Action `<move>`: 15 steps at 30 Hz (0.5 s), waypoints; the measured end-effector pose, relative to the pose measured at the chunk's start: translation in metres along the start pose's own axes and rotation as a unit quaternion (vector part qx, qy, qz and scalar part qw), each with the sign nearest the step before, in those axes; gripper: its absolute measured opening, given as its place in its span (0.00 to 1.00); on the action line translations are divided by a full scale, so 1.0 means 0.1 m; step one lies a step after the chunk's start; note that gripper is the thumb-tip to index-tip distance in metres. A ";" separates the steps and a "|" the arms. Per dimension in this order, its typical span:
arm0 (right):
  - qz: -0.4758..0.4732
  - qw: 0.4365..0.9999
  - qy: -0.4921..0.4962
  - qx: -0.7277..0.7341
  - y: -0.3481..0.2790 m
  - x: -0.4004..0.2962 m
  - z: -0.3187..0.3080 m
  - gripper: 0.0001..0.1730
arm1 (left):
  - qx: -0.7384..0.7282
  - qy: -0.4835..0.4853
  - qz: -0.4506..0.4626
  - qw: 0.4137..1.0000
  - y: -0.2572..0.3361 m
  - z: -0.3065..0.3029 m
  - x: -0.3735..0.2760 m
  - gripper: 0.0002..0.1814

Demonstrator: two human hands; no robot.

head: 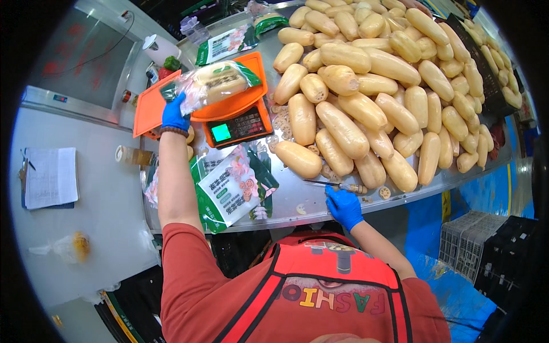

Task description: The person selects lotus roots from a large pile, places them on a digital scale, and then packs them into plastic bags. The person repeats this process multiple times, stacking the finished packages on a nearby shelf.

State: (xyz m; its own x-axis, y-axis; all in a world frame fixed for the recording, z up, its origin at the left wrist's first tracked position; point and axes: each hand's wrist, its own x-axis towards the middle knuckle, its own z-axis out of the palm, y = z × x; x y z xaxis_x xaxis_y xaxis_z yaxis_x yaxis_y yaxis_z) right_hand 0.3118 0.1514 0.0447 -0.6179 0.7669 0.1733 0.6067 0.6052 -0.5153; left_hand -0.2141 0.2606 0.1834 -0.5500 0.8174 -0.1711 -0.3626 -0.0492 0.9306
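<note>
My left hand (175, 113), in a blue glove, grips the near end of a clear-and-green plastic bag (214, 83) with pale lotus root in it. The bag is over the orange pan (231, 109) of a digital scale (236, 126) with a lit green display. My right hand (345, 206), also gloved in blue, is at the table's front edge beside a thin-bladed knife (343, 186). Its fingertips meet the knife near the handle; whether they grip it is unclear. Peeled lotus roots (343, 128) are heaped just beyond. Flat printed bags (233, 188) lie between my arms.
Cut lotus slices (281, 122) lie on the metal table (287, 206) beside the scale. At left are a jar (135, 155) and a clipboard with paper (50, 178). Another printed bag (227, 43) lies behind the scale. Plastic crates (472, 240) stand on the floor at right.
</note>
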 end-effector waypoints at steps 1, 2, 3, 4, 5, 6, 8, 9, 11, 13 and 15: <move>-0.002 1.000 0.000 0.004 0.00 0.00 0.00 0.19 | -0.006 0.002 0.043 0.999 0.16 0.22 -0.13 0.19; 0.006 1.000 -0.007 0.003 0.01 0.00 0.00 0.19 | -0.012 -0.006 0.071 0.997 0.29 0.44 -0.29 0.19; -0.006 1.000 -0.003 0.011 0.01 -0.01 0.01 0.19 | -0.018 -0.010 0.102 0.995 0.43 0.60 -0.50 0.18; -0.008 1.000 -0.006 0.014 0.02 -0.01 0.00 0.19 | -0.005 -0.034 0.132 0.991 0.59 0.67 -0.78 0.17; -0.001 1.000 -0.018 0.012 0.02 -0.01 0.00 0.18 | 0.005 -0.082 0.172 0.982 0.72 0.65 -1.13 0.17; -0.013 1.000 -0.020 0.018 0.04 0.00 0.00 0.18 | -0.021 -0.099 0.193 0.976 0.79 0.58 -1.58 0.17; -0.039 0.997 0.007 0.067 0.06 0.00 0.00 0.18 | 0.028 -0.016 0.154 0.988 0.94 0.48 -2.17 0.16; -0.042 0.995 0.012 0.087 0.06 0.00 0.01 0.18 | 0.076 0.079 0.169 0.979 0.94 0.45 -2.34 0.16; -0.039 0.992 -0.009 0.122 0.07 -0.01 0.01 0.17 | 0.267 0.181 0.161 0.933 0.91 0.35 -2.78 0.09; -0.029 0.990 -0.046 0.132 0.07 -0.01 0.01 0.17 | 0.289 0.079 0.239 0.924 0.77 0.28 -3.49 0.13; -0.049 0.990 -0.039 0.124 0.06 -0.02 0.03 0.18 | 0.271 0.104 0.228 0.930 0.68 0.12 -3.96 0.16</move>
State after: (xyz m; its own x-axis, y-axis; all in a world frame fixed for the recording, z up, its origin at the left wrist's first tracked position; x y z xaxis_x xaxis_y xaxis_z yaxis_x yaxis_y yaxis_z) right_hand 0.3151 0.1532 0.0390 -0.7106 0.6822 0.1719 0.4063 0.5974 -0.6914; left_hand -0.0116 -0.0598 0.3188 -0.7082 0.6508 0.2736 0.3440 -0.0203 0.9387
